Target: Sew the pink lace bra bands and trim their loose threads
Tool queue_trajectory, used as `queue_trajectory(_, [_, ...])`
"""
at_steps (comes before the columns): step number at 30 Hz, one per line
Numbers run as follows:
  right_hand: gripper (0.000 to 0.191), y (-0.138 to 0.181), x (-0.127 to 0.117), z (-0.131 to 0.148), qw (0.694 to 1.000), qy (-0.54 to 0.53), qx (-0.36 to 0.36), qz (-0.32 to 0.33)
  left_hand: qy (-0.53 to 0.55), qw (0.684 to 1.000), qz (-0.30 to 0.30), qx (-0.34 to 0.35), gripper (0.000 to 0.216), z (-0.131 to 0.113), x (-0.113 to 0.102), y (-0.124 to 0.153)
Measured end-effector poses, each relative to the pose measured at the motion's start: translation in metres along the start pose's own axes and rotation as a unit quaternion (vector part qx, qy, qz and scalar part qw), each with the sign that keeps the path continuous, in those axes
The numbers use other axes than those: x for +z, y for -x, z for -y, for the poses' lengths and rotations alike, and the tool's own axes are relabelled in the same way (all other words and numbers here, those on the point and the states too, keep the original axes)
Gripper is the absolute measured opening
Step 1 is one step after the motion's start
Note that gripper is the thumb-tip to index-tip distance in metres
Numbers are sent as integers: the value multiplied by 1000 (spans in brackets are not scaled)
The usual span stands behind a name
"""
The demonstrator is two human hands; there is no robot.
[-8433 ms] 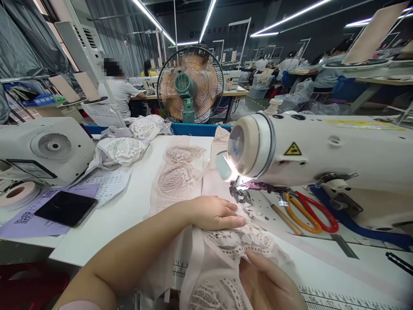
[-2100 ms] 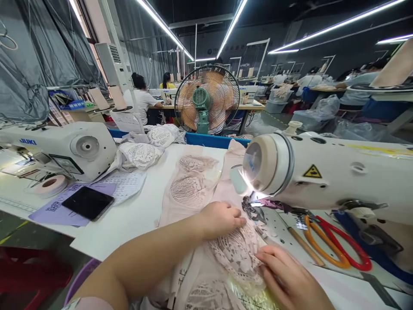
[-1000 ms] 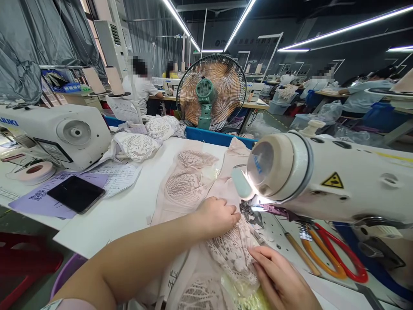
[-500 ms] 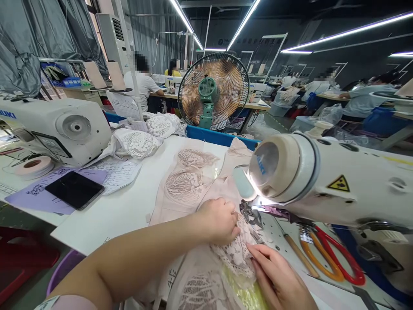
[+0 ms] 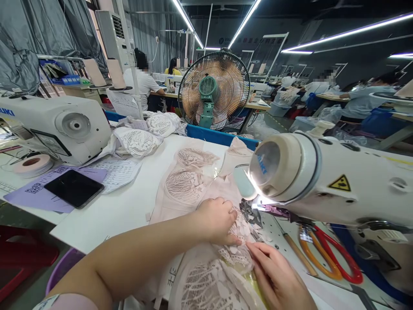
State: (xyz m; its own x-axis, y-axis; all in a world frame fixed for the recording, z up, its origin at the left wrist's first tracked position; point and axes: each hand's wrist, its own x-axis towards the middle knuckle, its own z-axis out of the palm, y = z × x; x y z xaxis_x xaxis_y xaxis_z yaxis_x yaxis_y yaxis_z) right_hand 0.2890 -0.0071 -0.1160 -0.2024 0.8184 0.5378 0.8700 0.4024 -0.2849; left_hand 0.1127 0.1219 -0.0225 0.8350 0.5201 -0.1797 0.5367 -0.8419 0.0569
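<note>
Pale pink lace fabric lies by the presser foot of the sewing machine, under both my hands. My left hand is closed over it left of the foot, its fingers curled and its thumb pressing the lace. Pinched between thumb and fingertips of my right hand is the lace's near right edge. Closer to me hangs a lace bra cup of the same colour. Further lace-cup pieces are spread flat beyond my left hand. The exact stitching point is hidden.
Right of the foot lie a wooden-handled tool, orange-handled scissors and red-handled scissors. A black phone rests on papers at left, near a second machine. A green fan stands behind a blue bin edge. Co-workers sit further back.
My left thumb has stretched rightward over the lace towards my right fingertips. The near lace cup has shifted up and spread right, covering more of the yellowish patch. My right hand has barely moved.
</note>
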Motion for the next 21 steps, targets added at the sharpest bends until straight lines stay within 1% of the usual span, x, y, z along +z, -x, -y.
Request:
queue_trajectory(3, [25,-2,-1,1,1000,-4,8,1,4,1000,-8,8,64,5,1,0])
queue_trajectory(5, [25,-2,-1,2,1000,-10,23,5,9,1000,-17,20,57,7,2,1])
queue_trajectory(7, [25,-3,-2,3,999,-19,42,7,11,999,-20,41,49,7,2,3])
queue_trajectory(10, [22,-6,-4,3,997,-33,67,-2,-9,996,-22,80,43,4,-1,10])
queue_trajectory(13, [18,-10,-7,3,995,-44,91,-11,-18,994,-6,108,31,1,-8,19])
queue_trajectory(17, [20,-12,-10,5,992,-61,111,-18,33,989,-11,143,17,-6,-11,28])
queue_trajectory(20, [22,-12,-9,8,991,-67,115,-22,30,991,-12,130,41,-12,-1,35])
queue_trajectory(21, [22,-12,-9,9,991,-69,115,-22,14,993,-10,117,43,-13,3,38])
